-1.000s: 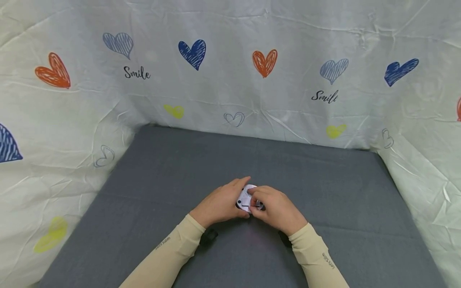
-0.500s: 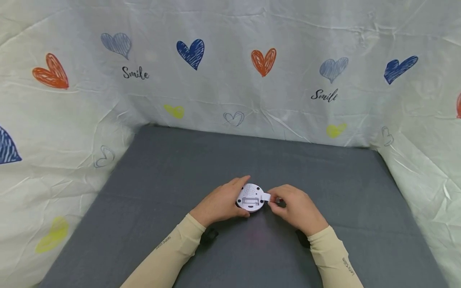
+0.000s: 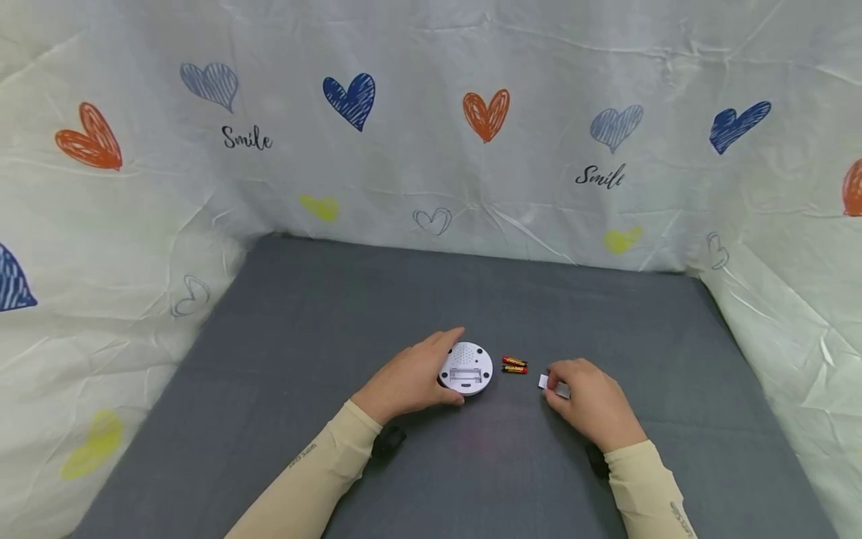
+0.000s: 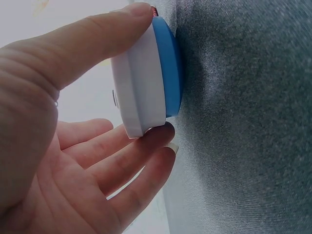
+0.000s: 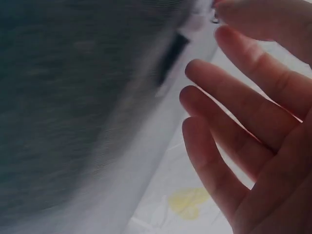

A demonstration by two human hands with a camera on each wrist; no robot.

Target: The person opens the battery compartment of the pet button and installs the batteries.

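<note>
A round white-and-blue device (image 3: pixel 468 378) lies blue side down on the grey cloth, its battery compartment uncovered. Small holes and dark feet mark its white underside. My left hand (image 3: pixel 416 378) grips its left side, thumb on the near edge and fingers at the far edge; the left wrist view shows the white body (image 4: pixel 141 83) between thumb and fingers. To the right of the device, two red-and-black batteries (image 3: pixel 515 368) lie side by side. My right hand (image 3: pixel 592 397) pinches a small white battery cover (image 3: pixel 542 382) low over the cloth, its fingers partly hiding it.
Grey cloth (image 3: pixel 364 299) covers the table. White sheeting (image 3: pixel 404 165) printed with hearts and "Smile" encloses the back and both sides. A dark wrist camera (image 3: pixel 388 442) sits under the left wrist.
My right hand has moved right, away from the device, with the battery cover. The compartment and then the two batteries have come into view. My left hand keeps its grip on the device.
</note>
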